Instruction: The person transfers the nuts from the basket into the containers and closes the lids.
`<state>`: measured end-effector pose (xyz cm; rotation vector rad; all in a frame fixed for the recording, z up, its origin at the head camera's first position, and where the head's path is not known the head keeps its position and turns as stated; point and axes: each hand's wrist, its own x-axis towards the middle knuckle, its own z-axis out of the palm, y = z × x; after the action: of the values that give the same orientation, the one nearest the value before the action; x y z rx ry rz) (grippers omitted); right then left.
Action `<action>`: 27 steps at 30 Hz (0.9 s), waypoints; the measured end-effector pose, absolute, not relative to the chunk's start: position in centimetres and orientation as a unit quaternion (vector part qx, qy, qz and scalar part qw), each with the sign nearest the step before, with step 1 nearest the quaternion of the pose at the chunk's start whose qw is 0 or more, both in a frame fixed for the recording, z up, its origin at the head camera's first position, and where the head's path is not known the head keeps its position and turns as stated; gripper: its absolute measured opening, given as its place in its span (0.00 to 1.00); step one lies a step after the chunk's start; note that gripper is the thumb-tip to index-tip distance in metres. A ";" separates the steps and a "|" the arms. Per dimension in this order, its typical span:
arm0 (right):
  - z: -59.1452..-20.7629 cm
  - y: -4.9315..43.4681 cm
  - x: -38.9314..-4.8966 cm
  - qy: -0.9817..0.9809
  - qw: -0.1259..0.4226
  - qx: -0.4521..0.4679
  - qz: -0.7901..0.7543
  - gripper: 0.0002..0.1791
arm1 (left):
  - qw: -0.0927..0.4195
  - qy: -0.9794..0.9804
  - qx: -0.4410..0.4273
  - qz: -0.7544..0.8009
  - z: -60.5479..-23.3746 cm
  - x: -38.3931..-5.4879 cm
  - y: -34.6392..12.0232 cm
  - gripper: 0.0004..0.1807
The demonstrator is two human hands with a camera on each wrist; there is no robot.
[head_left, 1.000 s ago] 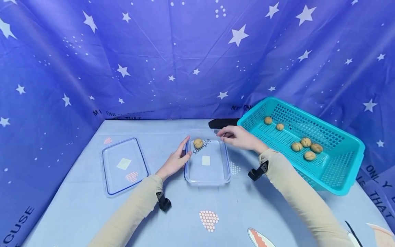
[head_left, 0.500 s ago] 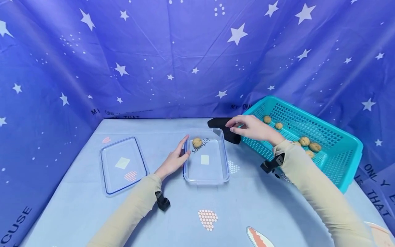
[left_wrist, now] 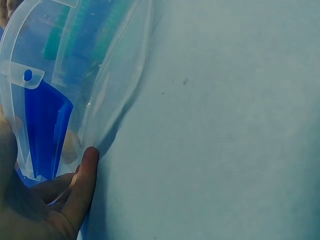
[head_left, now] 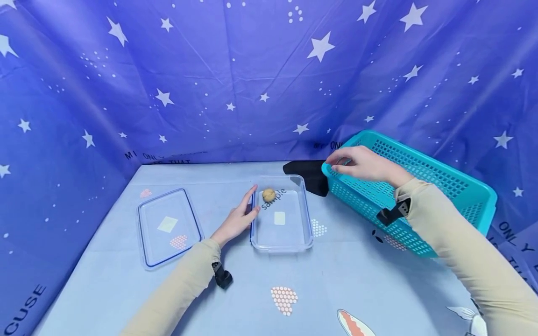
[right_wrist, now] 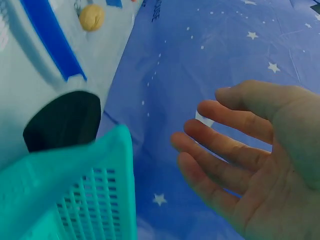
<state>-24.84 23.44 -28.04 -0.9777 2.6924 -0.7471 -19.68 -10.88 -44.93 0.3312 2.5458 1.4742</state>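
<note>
Teal basket [head_left: 357,200]: at right of table [head_left: 328,284], long axis slanting from far left to near right; inside mostly hidden behind right forearm — contents not readable.
Right hand [head_left: 367,163]: released, holding nothing; fingers loosely bent, palm bare in right wrist view; above basket's left end, apart from rim.
Key relation: basket interior below right hand and off toward near right, along basket's long axis. Right hand nearer basket, left hand nearer walnut.
Left hand [head_left: 235,221]: not clenched; thumb and forefinger spread, touching left wall of clear container [head_left: 286,235] by blue latch [left_wrist: 47,130].
Clear container: between both hands, lid off, long axis running away from person.
Walnut [head_left: 269,195]: inside container, near far-left corner; roundish, no obvious long axis.
Lid [head_left: 170,210]: blue-edged, flat on table, left of container and apart from it.
Black object [head_left: 308,179]: between container and basket — kind unclear.
Backdrop [head_left: 252,70]: blue starred cloth behind table.
</note>
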 end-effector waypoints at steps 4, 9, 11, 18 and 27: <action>-27.4 24.5 -24.6 0.912 0.085 -0.334 -0.223 0.15 | 0.088 0.858 0.112 0.494 -44.9 -19.7 -10.8 0.36; -27.1 26.0 -24.3 0.919 0.085 -0.325 -0.206 0.17 | 0.090 0.859 0.113 0.492 -44.9 -19.7 -10.9 0.36; -27.1 26.5 -24.2 0.922 0.084 -0.318 -0.203 0.18 | 0.093 0.859 0.114 0.491 -44.9 -19.6 -11.0 0.36; -27.2 28.4 -24.0 0.929 0.077 -0.303 -0.199 0.18 | 0.099 0.860 0.114 0.487 -45.0 -19.6 -11.0 0.36; -27.9 31.1 -23.6 0.938 0.081 -0.275 -0.194 0.18 | 0.097 0.857 0.114 0.492 -45.0 -19.6 -10.9 0.36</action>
<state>-23.64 31.10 -27.92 -0.8206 2.8050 -0.5802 -19.60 -10.92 -44.98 0.3378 2.5396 1.4582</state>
